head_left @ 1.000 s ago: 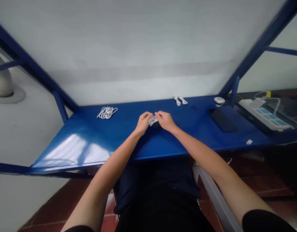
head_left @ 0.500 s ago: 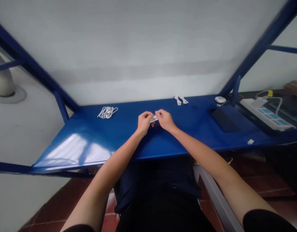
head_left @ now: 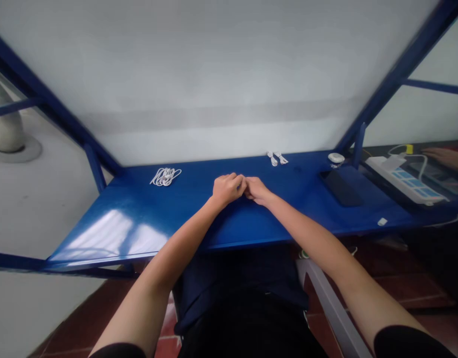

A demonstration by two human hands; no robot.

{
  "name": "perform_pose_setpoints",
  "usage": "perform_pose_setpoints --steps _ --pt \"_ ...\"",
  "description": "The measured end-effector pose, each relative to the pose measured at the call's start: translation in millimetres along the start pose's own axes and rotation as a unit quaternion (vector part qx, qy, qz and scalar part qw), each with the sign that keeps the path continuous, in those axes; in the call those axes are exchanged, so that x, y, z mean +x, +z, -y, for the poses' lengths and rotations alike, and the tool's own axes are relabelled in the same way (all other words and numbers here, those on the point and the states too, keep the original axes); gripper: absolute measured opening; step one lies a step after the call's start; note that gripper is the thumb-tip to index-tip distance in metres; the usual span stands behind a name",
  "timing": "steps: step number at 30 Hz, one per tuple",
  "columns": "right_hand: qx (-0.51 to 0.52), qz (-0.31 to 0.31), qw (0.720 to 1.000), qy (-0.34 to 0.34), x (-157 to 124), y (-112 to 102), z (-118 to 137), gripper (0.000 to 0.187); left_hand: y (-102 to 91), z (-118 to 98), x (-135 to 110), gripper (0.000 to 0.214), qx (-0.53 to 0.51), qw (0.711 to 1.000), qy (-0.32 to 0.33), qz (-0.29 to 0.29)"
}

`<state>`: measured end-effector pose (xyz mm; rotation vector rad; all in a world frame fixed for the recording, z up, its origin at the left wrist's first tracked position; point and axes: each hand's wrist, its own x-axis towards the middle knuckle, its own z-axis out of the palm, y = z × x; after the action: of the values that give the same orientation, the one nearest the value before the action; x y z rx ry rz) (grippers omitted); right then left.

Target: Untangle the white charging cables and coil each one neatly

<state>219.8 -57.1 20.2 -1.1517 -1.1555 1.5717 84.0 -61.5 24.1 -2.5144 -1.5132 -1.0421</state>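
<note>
My left hand (head_left: pixel 228 188) and my right hand (head_left: pixel 257 190) meet above the middle of the blue table (head_left: pixel 199 219). Both are closed, their fingers pressed together around a folded white cable, which the fingers now hide almost wholly. Left of my hands lies a loosely coiled white cable (head_left: pixel 165 177) on the tabletop. Near the back edge, beyond my right hand, rest two small tied white cables (head_left: pixel 272 159), (head_left: pixel 281 158) side by side.
To the right are a round white case (head_left: pixel 336 158), a dark phone (head_left: pixel 340 188) and a small white piece (head_left: pixel 382 222) near the front edge. A white power strip (head_left: pixel 406 180) stands farther right, with another person's hand (head_left: pixel 447 158) behind it. Blue frame posts (head_left: pixel 96 169) flank the table.
My hands have turned and come together, with the left fingers now curled over. The white cable that showed between them is covered. The view has shifted slightly.
</note>
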Motion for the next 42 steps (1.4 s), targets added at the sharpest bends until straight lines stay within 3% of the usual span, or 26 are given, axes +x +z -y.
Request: perform_pose_setpoints --steps 4,8,11,15,17,19,22,25,29,34,37,42 --pt "-0.035 0.043 0.996 0.064 -1 -9 5 0.036 2.7 5 4 0.034 -0.019 0.999 0.008 0.027" --pt "-0.097 0.051 0.990 0.086 -1 -12 5 0.036 7.2 -1 -2 0.038 -0.025 0.999 -0.031 0.036" --pt "-0.201 -0.004 0.980 -0.008 1 -10 1 0.040 9.0 -6 -4 0.043 -0.007 0.996 -0.080 0.032" --pt "-0.399 -0.080 0.891 -0.203 3 -7 -3 0.042 10.3 -5 -5 0.048 -0.026 0.990 -0.134 0.044" --pt "-0.452 -0.099 0.851 -0.249 4 -7 -3 0.045 9.6 -3 -5 0.051 -0.050 0.988 -0.133 0.052" --pt "-0.471 -0.102 0.836 -0.263 6 -8 -2 0.050 6.8 -1 -6 0.051 -0.081 0.988 -0.115 0.060" --pt "-0.461 -0.054 0.854 -0.234 8 -14 2 0.057 -0.7 0 -6 0.046 -0.094 0.989 -0.058 0.096" --pt "-0.428 0.021 0.886 -0.177 7 -22 8 0.060 -7.3 -4 -6 0.035 -0.033 0.986 0.006 0.165" --pt "-0.404 0.071 0.908 -0.082 4 -32 17 0.054 -6.9 -14 -11 0.038 0.028 0.974 0.036 0.221" --pt "-0.402 0.061 0.913 0.012 4 -33 24 0.051 1.5 -19 -13 0.043 0.068 0.971 0.040 0.224" --pt "-0.406 0.052 0.912 0.031 3 -33 27 0.052 1.4 -20 -6 0.040 0.110 0.961 0.070 0.246" --pt "-0.445 0.066 0.893 0.032 1 -37 28 0.050 -5.6 -21 -1 0.053 0.146 0.937 0.127 0.289"
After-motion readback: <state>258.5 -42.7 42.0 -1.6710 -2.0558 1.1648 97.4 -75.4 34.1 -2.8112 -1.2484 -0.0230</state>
